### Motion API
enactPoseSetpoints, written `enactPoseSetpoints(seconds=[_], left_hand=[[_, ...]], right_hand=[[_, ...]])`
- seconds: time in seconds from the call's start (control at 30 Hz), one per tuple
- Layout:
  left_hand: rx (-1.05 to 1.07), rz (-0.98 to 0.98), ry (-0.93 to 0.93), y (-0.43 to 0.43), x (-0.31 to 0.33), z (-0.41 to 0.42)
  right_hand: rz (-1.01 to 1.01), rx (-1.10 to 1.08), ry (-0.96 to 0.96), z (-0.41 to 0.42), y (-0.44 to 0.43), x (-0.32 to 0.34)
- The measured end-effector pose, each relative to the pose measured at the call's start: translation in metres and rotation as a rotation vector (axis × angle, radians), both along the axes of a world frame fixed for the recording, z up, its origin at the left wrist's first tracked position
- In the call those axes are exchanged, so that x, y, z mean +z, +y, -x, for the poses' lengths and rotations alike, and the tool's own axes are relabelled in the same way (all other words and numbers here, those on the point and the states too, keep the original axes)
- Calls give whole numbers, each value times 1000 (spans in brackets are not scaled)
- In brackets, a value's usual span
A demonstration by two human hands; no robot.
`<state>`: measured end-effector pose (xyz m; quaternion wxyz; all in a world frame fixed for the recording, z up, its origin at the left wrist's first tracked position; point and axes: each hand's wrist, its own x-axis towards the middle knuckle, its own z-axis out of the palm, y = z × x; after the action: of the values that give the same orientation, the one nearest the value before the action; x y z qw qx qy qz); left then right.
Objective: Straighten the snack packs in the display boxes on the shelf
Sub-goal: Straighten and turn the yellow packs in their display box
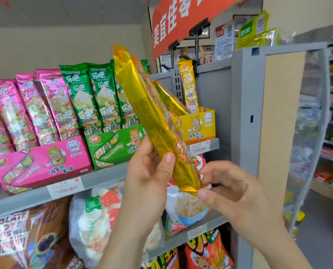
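Note:
A stack of long yellow snack packs (148, 113) is held tilted in front of the shelf, top end leaning left. My left hand (148, 175) grips the stack's lower half from the left. My right hand (233, 193) pinches its bottom end with thumb and fingers. Behind the stack stands the yellow display box (200, 125), with one pack upright (189, 84) and another leaning inside it. To its left are the green display box (113, 148) with upright green packs (95, 98) and the pink display box (41, 166) with pink packs (37, 109) leaning left.
The grey shelf edge (35, 195) carries price tags. Larger snack bags (95, 220) fill the shelf below. A grey upright panel (245, 113) bounds the shelf on the right, with an aisle and more shelving beyond. A red sign (181, 20) hangs overhead.

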<state>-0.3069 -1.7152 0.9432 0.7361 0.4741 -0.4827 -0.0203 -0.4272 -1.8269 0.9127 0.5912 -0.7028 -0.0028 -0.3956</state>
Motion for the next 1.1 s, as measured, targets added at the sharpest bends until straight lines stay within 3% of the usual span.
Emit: enactPoseSetpoints(seconds=[0.2, 0.33, 0.47, 0.53, 0.67, 0.73, 0.83, 0.97, 1.1], left_hand=[[55, -10, -14, -27, 9, -1], [77, -30, 10, -44, 34, -2], [169, -93, -135, -61, 67, -3], [266, -66, -210, -70, 82, -9], [510, -84, -474, -87, 103, -22], [609, -103, -581, -97, 109, -26], [636, -128, -573, -108, 117, -32], [665, -401, -610, -111, 126, -52], [994, -832, -770, -119, 131, -68]], right_hand=[[177, -52, 92, -9, -18, 17], [324, -348, 38, -19, -30, 33], [581, -591, 74, -28, -44, 64], [707, -567, 134, -31, -54, 85], [502, -425, -96, -38, -78, 148], [557, -431, -172, -47, -82, 181], [664, -522, -230, -62, -86, 211], [755, -655, -248, -76, -101, 225], [708, -687, -220, -99, -107, 235]])
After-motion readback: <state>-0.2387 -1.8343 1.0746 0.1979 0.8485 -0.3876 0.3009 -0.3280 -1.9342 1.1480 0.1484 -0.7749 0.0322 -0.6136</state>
